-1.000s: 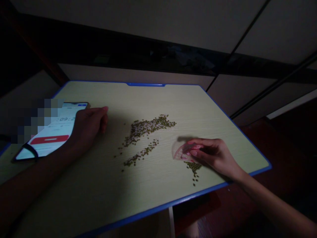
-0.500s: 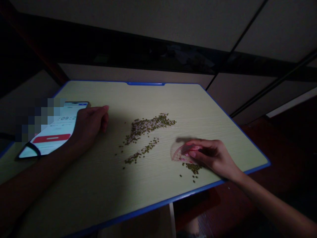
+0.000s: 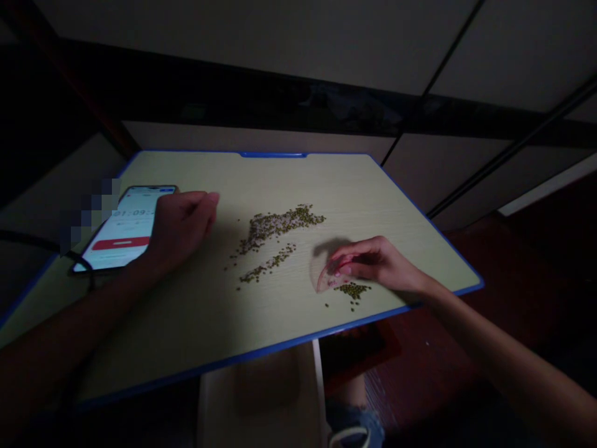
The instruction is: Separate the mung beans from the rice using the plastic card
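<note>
My right hand (image 3: pixel 370 264) pinches a clear, rounded protractor (image 3: pixel 326 281) with pink markings, tilted over the tabletop. Just in front of it lies a small heap of green mung beans (image 3: pixel 353 290); part of the heap is close under my fingers. In the middle of the table spreads a larger patch of mung beans mixed with pale grains (image 3: pixel 284 224). A thinner strip of beans (image 3: pixel 268 264) runs below that patch. My left hand (image 3: pixel 184 221) is curled closed, with nothing visible in it, and covers the right side of a lit phone (image 3: pixel 124 221).
The pale folding table (image 3: pixel 177 336) has a blue rim and a blue handle (image 3: pixel 273 155) at its far edge. A dark cable (image 3: pixel 46 239) crosses the phone's near corner. Panelled furniture (image 3: pixel 261 138) stands behind; a light-coloured bin-like object (image 3: pixel 261 398) is below the front edge.
The view has shifted, showing more below the table's front edge. My right hand still grips the protractor beside the small heap, and my left hand stays curled by the phone.
</note>
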{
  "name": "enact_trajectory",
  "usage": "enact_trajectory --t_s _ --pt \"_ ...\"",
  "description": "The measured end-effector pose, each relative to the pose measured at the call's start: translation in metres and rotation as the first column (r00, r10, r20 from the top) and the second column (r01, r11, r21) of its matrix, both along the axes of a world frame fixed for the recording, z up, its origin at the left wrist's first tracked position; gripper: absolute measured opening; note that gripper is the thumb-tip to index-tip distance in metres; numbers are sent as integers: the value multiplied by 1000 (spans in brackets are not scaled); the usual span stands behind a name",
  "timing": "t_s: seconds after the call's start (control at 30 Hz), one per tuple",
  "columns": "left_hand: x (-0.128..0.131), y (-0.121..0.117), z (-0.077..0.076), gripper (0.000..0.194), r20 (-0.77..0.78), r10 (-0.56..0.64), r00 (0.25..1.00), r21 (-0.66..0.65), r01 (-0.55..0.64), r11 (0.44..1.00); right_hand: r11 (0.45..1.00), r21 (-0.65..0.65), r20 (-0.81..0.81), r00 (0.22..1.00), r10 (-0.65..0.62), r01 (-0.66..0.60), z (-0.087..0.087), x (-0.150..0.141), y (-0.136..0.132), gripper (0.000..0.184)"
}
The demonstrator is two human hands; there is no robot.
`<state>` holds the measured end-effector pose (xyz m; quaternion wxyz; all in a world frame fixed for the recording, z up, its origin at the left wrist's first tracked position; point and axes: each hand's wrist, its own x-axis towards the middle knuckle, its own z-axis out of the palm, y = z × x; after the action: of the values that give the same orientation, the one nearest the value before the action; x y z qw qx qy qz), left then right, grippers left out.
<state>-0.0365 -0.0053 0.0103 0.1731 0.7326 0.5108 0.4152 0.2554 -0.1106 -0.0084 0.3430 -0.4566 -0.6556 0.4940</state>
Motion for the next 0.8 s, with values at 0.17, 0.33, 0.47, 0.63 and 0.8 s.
enact_trajectory --t_s 0.17,0.33,0.47,0.63,0.8 --pt "7 -22 35 37 -46 -107 993 106 112 988 993 2 54 991 121 -122 8 0 7 18" --pt "7 -70 61 37 -55 -208 977 84 212 974 977 -45 37 977 211 -210 10 2 12 15" --pt "18 -127 47 34 291 -147 945 -241 221 945 958 -80 23 960 277 -275 12 4 12 14" --pt "74 -207 -31 32 787 113 607 -617 776 128 937 -118 18 942 334 -330 16 10 13 13" --pt "132 -262 -109 20 476 665 576 -577 775 -258 936 -100 42 938 343 -338 13 19 13 13"
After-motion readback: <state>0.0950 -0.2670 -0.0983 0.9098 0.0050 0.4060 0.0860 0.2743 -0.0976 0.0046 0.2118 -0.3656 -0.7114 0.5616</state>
